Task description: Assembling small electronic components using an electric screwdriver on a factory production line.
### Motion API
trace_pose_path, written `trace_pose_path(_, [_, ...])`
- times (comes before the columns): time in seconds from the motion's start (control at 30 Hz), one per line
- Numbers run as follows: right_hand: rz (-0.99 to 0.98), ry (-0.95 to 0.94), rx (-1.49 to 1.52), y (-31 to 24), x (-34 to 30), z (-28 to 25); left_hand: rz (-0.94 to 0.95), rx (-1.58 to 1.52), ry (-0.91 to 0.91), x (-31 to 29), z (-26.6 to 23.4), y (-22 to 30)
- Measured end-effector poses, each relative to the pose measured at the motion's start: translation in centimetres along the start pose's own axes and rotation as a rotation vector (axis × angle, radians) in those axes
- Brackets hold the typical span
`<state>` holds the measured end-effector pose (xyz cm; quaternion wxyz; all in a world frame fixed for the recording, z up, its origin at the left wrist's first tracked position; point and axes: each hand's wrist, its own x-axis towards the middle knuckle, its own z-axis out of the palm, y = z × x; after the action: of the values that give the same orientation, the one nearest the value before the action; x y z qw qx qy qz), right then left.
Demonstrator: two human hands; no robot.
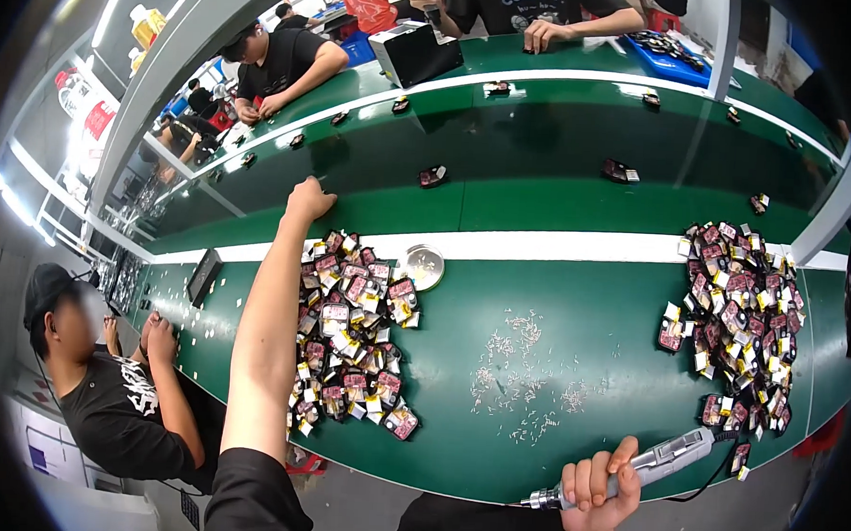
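Note:
My right hand (601,491) is wrapped around a grey electric screwdriver (674,455) at the front edge of the table; its bit points left and a black cord runs from its rear. My left arm stretches forward over the white rail, and my left hand (312,200) is above the green belt with its fingers drawn together; what they hold, if anything, is hidden. Beside that forearm lies a pile of small black electronic units (356,334) with reddish boards and white-and-yellow pieces. Many small screws (521,369) are scattered over the green tabletop between my hands.
A second pile of like units (741,317) covers the right side. A round metal dish (421,267) stands against the white rail (531,244). Single units (432,177) lie along the belt. A black box (204,277) and a co-worker (121,385) are at left; other people work across the belt.

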<state>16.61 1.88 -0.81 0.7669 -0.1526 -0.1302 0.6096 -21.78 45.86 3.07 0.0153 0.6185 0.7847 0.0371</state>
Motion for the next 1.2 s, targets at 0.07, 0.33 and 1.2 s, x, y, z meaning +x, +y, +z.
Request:
trace_pose_path(0.07, [-0.007,0.0,0.017,-0.1,0.1,0.5,0.037,0.043,0.063,0.9,0.3,-1.4])
trace_pose_path(0.33, [0.032,0.005,0.0,-0.5,-0.7,0.3,0.518,-0.159,0.145,-4.6,-2.3,-1.4])
trace_pose_path(1.2, [0.217,-0.122,-0.126,4.4,-5.3,2.1,1.165,-0.377,0.151,-42.8,1.5,6.7])
